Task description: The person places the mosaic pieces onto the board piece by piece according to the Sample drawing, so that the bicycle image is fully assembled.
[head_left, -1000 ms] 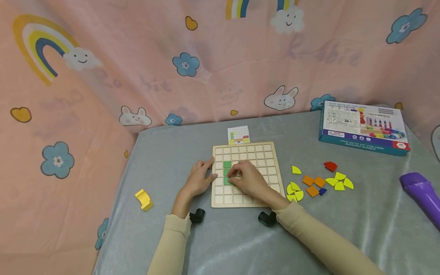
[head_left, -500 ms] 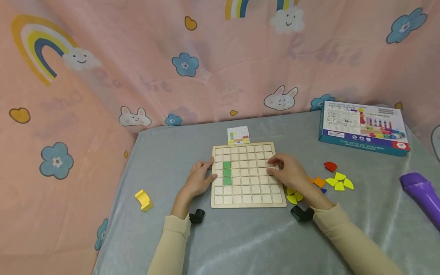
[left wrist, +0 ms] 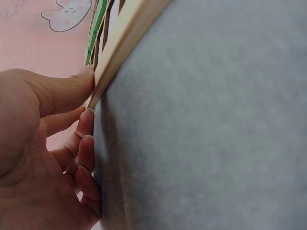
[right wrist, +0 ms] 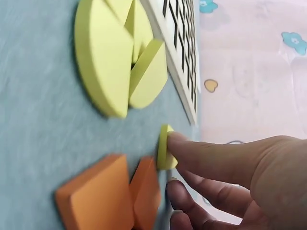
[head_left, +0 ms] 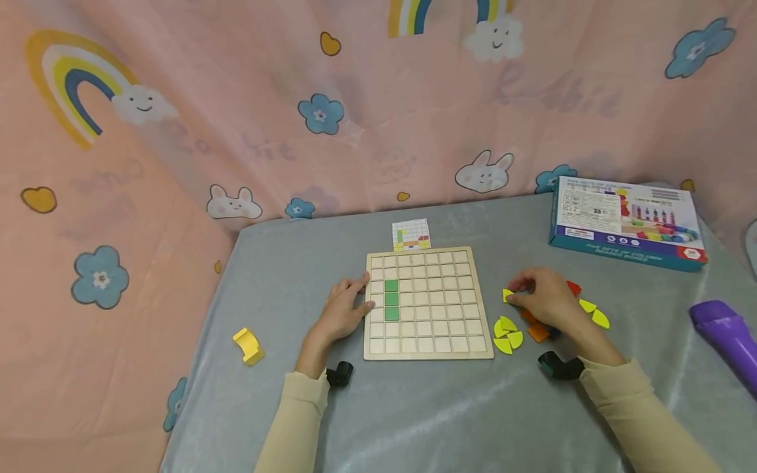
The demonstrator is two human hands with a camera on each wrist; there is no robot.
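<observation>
A wooden grid board (head_left: pixel 439 299) lies on the cloth, with three green square tiles (head_left: pixel 391 299) stacked in one column near its left side. My left hand (head_left: pixel 340 310) rests at the board's left edge; in the left wrist view its thumb (left wrist: pixel 72 91) touches the wooden rim while the other fingers lie loosely against the cloth. To the right of the board, my right hand (head_left: pixel 549 301) pinches a yellow quarter-circle tile (right wrist: pixel 164 148), with the thumb on its face. Orange tiles (right wrist: pixel 98 196) lie just beneath that hand, partly covered by it.
More yellow quarter-circle tiles (head_left: pixel 507 335) lie near the board's right edge, others (head_left: pixel 600 319) beyond the hand beside a red tile (head_left: pixel 573 288). A pattern card (head_left: pixel 411 234) sits behind the board. Around stand a box (head_left: pixel 629 223), a purple microphone (head_left: pixel 721 335) and a yellow block (head_left: pixel 248 346).
My right hand has left the green tiles, crossed the board to the right and come down on the yellow quarter-circle tile. The left hand has stayed at the board's edge.
</observation>
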